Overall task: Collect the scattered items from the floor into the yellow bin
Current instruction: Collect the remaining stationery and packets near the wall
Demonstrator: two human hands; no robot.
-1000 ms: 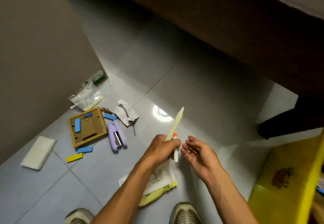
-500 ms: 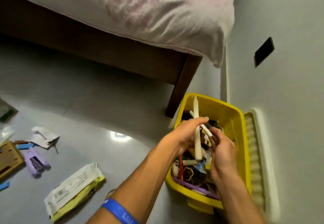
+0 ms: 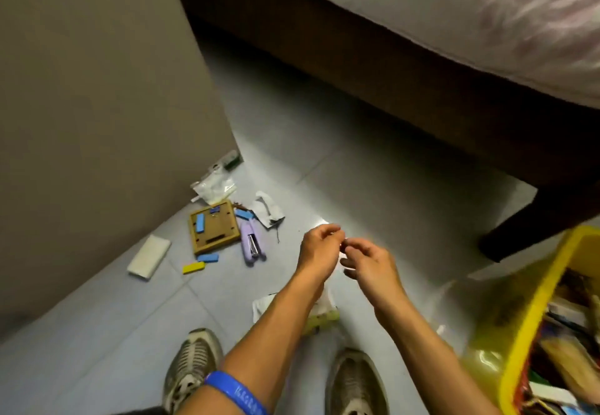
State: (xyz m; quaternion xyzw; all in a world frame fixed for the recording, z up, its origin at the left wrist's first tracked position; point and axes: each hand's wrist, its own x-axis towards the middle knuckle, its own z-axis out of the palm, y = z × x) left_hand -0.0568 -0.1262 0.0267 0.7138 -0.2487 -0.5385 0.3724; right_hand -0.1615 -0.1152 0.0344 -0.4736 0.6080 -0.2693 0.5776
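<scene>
The yellow bin (image 3: 532, 301) stands at the right edge, packed with mixed items. My left hand (image 3: 319, 245) and my right hand (image 3: 370, 262) hover close together over the floor, left of the bin. Their fingers are loosely curled and I see nothing in them. To their left lie a wooden puzzle frame (image 3: 214, 226), a purple stapler (image 3: 252, 243), a blue block (image 3: 207, 257), a yellow block (image 3: 193, 267), a white pad (image 3: 149, 255), a clear plastic bag (image 3: 214, 187) and a torn wrapper (image 3: 268, 210). A white-and-yellow packet (image 3: 324, 317) lies partly hidden under my left forearm.
A brown panel (image 3: 97, 106) walls off the left side. A bed with a dark wooden leg (image 3: 519, 236) runs along the back and right, just behind the bin. My two shoes (image 3: 191, 362) are at the bottom. Grey tiled floor stretches toward the bed.
The view has swung from the bin back to the floor. The white candle and pen that my left hand held over the bin are gone from my hands.
</scene>
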